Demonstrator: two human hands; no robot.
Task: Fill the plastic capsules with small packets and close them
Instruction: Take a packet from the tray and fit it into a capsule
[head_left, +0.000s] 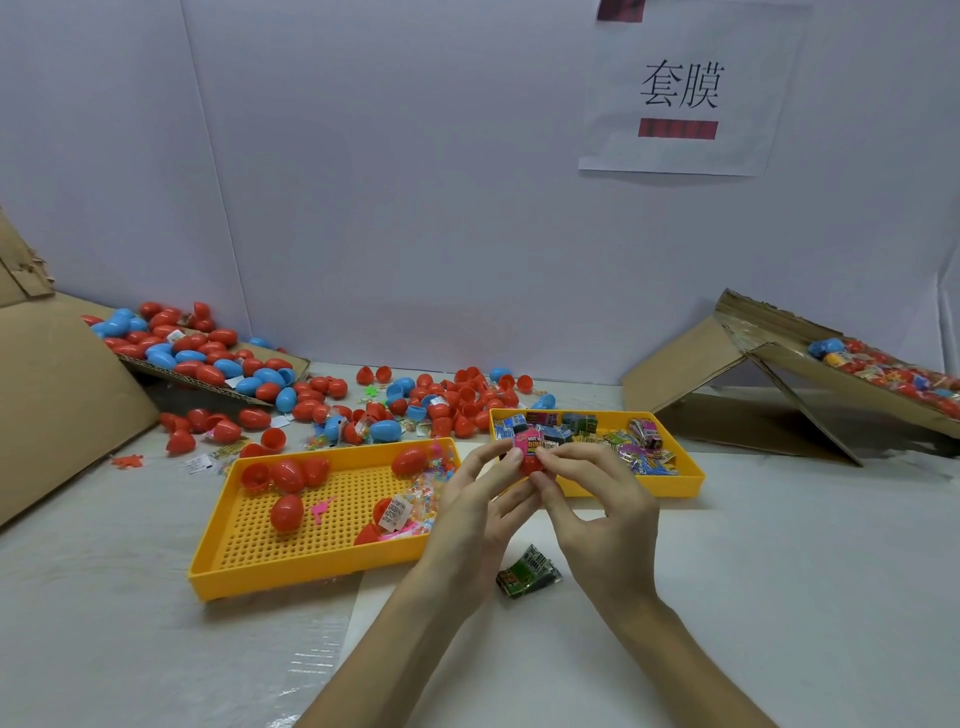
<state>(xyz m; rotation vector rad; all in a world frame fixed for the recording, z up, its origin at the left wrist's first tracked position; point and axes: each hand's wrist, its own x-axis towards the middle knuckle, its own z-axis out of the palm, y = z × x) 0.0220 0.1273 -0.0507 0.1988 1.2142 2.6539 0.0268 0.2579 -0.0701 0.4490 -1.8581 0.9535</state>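
The red capsule half (530, 466), a pink packet (531, 443) poking from its top, sits over the packet tray's (691, 483) near left corner. Your left hand (478, 512) and right hand (597, 501) both pinch it, spare fingers spread. A green packet (529, 572) lies nearer you than that tray.

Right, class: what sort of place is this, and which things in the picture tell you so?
Probably a hand-packing station: heaps of capsules, a tray of packets, a wall sign.

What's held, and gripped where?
Left hand and right hand pinch a red capsule at its sides; a pink packet sticks out the top.
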